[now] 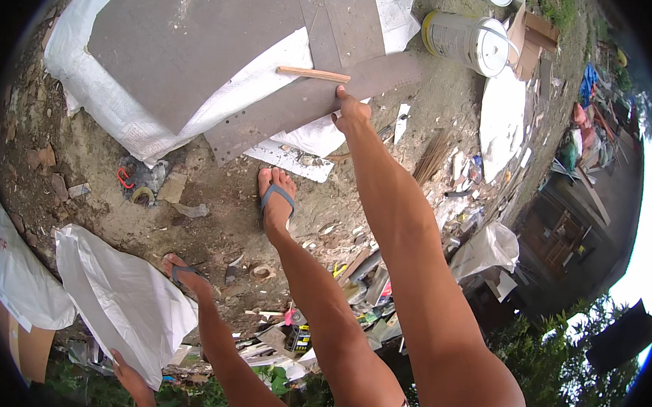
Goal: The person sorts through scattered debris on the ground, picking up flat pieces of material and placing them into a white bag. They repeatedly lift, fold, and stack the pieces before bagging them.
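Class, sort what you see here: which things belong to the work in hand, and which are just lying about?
In hand:
right hand
grey board strip
wooden stick
large grey sheet

Lying about:
white paint bucket
tape roll
white sack
bundle of thin sticks

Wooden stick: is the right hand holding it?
No. The right hand presses the grey strip's edge; the wooden stick lies apart above it.

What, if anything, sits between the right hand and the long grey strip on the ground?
Nothing: the right hand already grips the near edge of the long grey strip. A short wooden stick lies on the strip just beyond the hand. The left hand is far off, by the white sack.
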Available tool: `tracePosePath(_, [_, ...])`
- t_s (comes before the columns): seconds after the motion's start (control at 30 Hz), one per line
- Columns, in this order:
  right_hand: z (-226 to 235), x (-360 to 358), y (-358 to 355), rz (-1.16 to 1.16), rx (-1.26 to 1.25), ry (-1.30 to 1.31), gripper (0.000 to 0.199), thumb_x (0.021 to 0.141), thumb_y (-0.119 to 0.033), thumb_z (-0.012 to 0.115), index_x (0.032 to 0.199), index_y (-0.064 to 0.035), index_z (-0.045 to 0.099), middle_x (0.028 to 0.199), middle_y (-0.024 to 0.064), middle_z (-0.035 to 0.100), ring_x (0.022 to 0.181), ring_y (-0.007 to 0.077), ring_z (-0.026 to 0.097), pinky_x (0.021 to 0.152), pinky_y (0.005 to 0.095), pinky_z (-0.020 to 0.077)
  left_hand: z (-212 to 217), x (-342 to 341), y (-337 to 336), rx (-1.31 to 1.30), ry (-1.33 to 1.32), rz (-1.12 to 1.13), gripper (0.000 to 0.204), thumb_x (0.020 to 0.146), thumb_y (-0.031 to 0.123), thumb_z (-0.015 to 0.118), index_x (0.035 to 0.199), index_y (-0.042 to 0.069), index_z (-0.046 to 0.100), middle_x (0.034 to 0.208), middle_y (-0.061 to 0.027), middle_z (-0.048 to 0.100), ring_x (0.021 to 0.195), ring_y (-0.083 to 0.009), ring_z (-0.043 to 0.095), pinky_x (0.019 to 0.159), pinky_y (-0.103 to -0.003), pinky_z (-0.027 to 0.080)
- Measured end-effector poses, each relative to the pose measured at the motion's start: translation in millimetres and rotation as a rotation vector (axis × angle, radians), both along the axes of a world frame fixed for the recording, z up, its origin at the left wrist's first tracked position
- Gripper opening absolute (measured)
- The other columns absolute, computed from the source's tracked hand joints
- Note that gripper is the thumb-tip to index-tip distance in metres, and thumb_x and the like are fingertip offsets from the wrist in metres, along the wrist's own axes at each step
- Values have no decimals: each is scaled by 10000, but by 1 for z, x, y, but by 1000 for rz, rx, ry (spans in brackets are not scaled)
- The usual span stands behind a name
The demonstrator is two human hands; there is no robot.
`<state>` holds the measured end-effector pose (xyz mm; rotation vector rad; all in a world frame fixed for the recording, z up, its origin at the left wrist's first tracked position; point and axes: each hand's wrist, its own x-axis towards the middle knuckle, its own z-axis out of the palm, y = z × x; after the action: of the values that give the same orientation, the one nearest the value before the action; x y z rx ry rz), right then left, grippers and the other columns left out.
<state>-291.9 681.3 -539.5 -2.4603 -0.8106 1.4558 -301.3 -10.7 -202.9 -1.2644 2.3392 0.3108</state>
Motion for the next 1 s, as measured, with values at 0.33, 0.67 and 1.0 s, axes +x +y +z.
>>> tracePosePath(0.33, [150, -84, 80, 1133, 413, 396, 401, 976, -85, 689, 1332, 6, 528, 1088, 83, 711, 947, 133, 651, 835, 287, 521, -13, 66, 13, 69, -38, 21, 893, 1004, 645, 499, 1441, -133, 458, 1428, -299, 511, 1239, -394, 545, 1083, -437, 418])
tracePosePath(0.67, [0, -186, 158, 1488, 294, -134, 1504, 546, -579, 972, 1564, 109, 104, 1507, 363, 352, 1403, 437, 437, 1150, 446, 425, -9, 72, 20, 74, 35, 96, 925, 991, 659, 520, 1444, -143, 437, 1446, -292, 486, 1226, -373, 546, 1071, -436, 424])
tracePosePath(1.0, [18, -166, 90, 1320, 230, -179, 1304, 576, -492, 992, 1418, 187, 264, 1280, 338, 570, 1126, 395, 652, 941, 419, 571, -8, 62, 69, -6, -6, 173, 951, 981, 670, 525, 1462, -142, 413, 1397, -289, 515, 1206, -352, 564, 1044, -419, 449])
